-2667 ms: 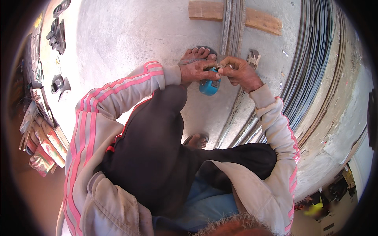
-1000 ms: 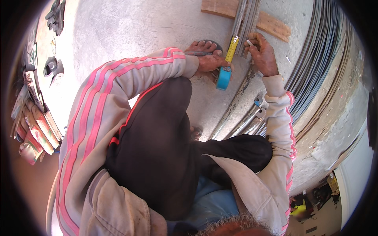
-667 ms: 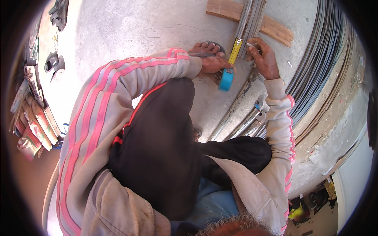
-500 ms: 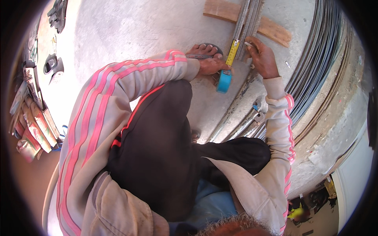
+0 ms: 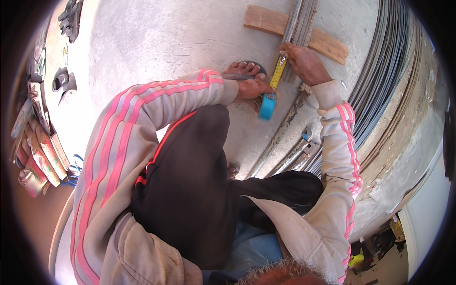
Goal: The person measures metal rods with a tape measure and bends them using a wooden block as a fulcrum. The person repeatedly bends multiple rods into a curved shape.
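Gripped in my left hand (image 5: 254,88) is a blue tape measure (image 5: 267,107), low beside my bare foot (image 5: 242,67) in a sandal. Its yellow blade (image 5: 278,70) is pulled out along metal bars (image 5: 299,28) lying across a wooden plank (image 5: 327,45). My right hand (image 5: 304,61) is closed over the blade's far end at the bars, its fingertips bunched; the small pale piece it held earlier is not clear now.
A long bundle of rods (image 5: 375,95) runs along the right side. Black sandals (image 5: 69,23) and bundled slats and sacks (image 5: 45,147) lie at left. More pipes (image 5: 292,156) lie beside my folded legs, and a pale panel (image 5: 418,209) stands at lower right.
The blade has been drawn out from the blue case along the bars. In the last half second my right hand has moved up and left onto the blade's end.
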`<state>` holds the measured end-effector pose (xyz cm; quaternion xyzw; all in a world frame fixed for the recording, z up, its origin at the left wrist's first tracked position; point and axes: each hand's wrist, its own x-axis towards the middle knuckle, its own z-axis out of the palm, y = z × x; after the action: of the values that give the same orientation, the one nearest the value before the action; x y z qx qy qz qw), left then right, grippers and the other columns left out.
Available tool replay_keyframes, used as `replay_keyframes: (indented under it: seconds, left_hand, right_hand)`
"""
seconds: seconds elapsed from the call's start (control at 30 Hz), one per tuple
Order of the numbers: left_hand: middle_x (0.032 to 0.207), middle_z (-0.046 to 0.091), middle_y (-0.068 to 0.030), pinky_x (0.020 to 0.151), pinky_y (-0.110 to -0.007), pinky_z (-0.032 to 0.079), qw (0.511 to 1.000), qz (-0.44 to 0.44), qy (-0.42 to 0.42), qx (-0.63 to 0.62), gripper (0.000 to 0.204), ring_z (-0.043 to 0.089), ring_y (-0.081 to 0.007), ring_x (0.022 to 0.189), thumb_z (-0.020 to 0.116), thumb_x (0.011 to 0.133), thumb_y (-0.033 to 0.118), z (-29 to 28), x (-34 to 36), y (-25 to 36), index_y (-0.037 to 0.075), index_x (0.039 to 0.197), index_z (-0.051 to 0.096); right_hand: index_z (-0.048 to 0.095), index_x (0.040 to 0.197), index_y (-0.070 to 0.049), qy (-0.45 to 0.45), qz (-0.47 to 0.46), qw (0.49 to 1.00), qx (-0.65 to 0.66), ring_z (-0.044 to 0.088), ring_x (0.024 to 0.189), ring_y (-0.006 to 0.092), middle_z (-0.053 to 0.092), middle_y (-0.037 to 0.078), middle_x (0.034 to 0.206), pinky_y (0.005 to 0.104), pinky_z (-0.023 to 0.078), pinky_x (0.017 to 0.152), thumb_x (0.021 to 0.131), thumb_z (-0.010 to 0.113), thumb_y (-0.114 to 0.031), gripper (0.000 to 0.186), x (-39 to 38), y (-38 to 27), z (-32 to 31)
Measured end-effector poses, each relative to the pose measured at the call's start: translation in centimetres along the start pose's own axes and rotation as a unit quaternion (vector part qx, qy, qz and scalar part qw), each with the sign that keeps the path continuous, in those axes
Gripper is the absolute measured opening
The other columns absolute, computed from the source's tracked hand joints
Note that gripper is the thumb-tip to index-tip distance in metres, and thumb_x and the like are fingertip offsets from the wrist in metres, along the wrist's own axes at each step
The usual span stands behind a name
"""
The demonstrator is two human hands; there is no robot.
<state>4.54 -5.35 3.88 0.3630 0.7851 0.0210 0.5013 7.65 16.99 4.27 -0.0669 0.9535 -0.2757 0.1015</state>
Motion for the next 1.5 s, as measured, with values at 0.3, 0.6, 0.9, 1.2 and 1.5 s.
replay_keyframes:
  seconds: [0.3,0.6,0.9,1.2,1.5]
  left_hand:
    - [0.123,0.05,-0.0068,0.106,-0.044,0.031,0.994,0.072,0.06,0.062,0.043,0.043,-0.0251,0.127,0.05,0.092,0.059,0.7,-0.1,-0.8,0.027,0.119,0.06]
    - [0.119,0.049,-0.0047,0.103,-0.04,0.03,0.984,0.093,0.113,0.103,0.049,0.043,-0.0219,0.123,0.046,0.09,0.067,1.3,-0.2,-1.3,0.027,0.115,0.059]
    - [0.121,0.049,-0.0041,0.105,-0.04,0.028,0.993,0.049,0.044,0.096,0.051,0.041,-0.0213,0.126,0.046,0.089,0.068,0.8,0.2,-0.8,0.024,0.113,0.057]
    - [0.128,0.049,-0.0061,0.106,-0.041,0.027,0.984,0.087,0.131,0.084,0.053,0.04,-0.022,0.128,0.046,0.089,0.068,1.8,-0.1,-1.3,0.022,0.113,0.056]
    - [0.123,0.05,-0.005,0.106,-0.041,0.026,0.995,0.046,0.07,0.056,0.054,0.04,-0.0204,0.129,0.045,0.089,0.068,0.8,0.2,-0.3,0.019,0.108,0.056]
  right_hand:
    - [0.056,0.112,-0.004,-0.082,0.043,0.995,-0.035,0.066,0.085,0.0411,0.068,0.021,0.09,0.0501,0.052,0.071,0.095,0.056,-0.018,0.021,0.5,-0.6,-1.0]
    - [0.059,0.114,-0.007,0.01,-0.022,0.998,-0.06,0.066,0.079,0.0383,0.067,0.018,0.083,0.0499,0.05,0.066,0.093,0.053,-0.013,0.023,-0.9,-0.5,-1.4]
    - [0.062,0.122,-0.006,-0.011,0.061,0.998,-0.017,0.065,0.095,0.0383,0.069,0.02,0.103,0.0469,0.052,0.079,0.091,0.058,-0.015,0.032,-1.7,-0.9,-1.5]
    - [0.061,0.125,-0.007,-0.002,-0.014,1.0,-0.009,0.065,0.097,0.0383,0.068,0.021,0.106,0.0474,0.052,0.081,0.091,0.053,-0.009,0.035,-0.9,-0.2,-0.2]
    - [0.061,0.121,-0.006,-0.02,0.102,0.994,-0.045,0.065,0.092,0.0398,0.067,0.023,0.101,0.047,0.053,0.079,0.093,0.055,-0.013,0.029,-3.4,-1.4,-3.0]
